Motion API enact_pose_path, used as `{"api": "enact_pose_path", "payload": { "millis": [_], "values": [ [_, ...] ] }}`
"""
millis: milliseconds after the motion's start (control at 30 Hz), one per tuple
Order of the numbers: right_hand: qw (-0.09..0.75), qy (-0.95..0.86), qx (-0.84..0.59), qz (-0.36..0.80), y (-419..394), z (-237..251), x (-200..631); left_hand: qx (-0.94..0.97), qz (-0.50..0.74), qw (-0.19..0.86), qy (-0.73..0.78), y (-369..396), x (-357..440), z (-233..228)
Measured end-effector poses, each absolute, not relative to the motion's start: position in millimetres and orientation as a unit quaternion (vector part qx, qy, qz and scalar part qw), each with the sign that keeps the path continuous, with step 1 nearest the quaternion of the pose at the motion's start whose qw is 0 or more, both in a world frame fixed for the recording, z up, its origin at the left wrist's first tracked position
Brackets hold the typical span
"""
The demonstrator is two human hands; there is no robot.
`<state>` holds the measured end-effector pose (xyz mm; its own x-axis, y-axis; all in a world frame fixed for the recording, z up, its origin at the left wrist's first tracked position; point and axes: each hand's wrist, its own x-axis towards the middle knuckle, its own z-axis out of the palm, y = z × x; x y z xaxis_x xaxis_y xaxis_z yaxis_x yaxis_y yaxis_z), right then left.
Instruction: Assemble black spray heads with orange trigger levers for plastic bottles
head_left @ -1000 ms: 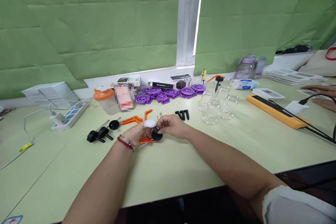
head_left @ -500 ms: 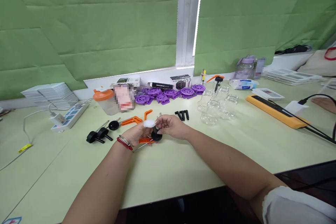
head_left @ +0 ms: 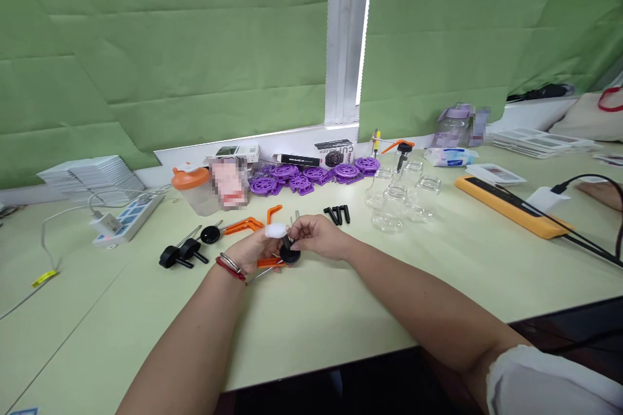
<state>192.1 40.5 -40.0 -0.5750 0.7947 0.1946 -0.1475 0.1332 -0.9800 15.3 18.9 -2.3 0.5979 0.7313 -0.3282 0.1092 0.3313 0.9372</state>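
Hands unchanged over the last second: left hand (head_left: pixel 253 248) and right hand (head_left: pixel 316 235) stay pinched together on the black cap (head_left: pixel 290 254), just in front of the orange lever (head_left: pixel 243 225). Fitting apparently continues; jars (head_left: pixel 396 204) sit right of it.

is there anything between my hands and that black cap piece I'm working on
No. Both the left hand and right hand are already on the black cap, holding it just above the table. Nothing visible comes between them.
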Motion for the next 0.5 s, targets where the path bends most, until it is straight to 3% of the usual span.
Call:
{"api": "enact_pose_path", "payload": {
  "millis": [500],
  "values": [
    [0.388, -0.636, -0.259, 0.615, 40.2, -38.7, 191.8, 0.525, 0.227, 0.711, 0.410, 18.2, 14.4, -3.1]
  ]
}}
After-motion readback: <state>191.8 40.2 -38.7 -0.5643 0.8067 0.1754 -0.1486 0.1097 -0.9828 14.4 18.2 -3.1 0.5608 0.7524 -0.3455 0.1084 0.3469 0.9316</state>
